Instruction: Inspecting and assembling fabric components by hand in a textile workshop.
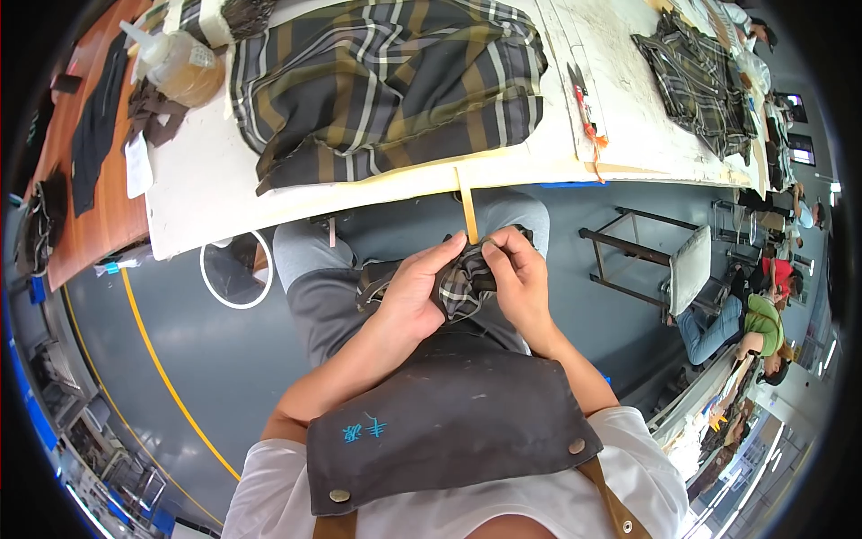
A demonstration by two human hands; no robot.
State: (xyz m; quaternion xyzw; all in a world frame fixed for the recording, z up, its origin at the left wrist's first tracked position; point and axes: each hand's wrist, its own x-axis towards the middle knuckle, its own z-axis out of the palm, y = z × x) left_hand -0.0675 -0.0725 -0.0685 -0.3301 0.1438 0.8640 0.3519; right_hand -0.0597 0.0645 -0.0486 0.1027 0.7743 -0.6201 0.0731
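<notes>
In my lap is a small bunched piece of dark plaid fabric [461,292] with white and grey stripes. My left hand [411,286] is closed around its left side, with the thumb pointing up along the top edge. From the right, my right hand [521,280] pinches the fabric's upper edge between thumb and bent fingers. The two hands are close together, just below the table's front edge. A narrow yellow strip [468,211] hangs from that edge, ending right above my fingertips. What lies under my fingers is hidden.
On the white table [206,193] lies a large plaid cloth [395,90]. Scissors [582,103] with red-wrapped handles and another plaid piece [700,85] lie to the right. A squeeze bottle [184,70] stands left. Below are a white-rimmed bin [205,271] and a stool [690,269]. Other people sit far right.
</notes>
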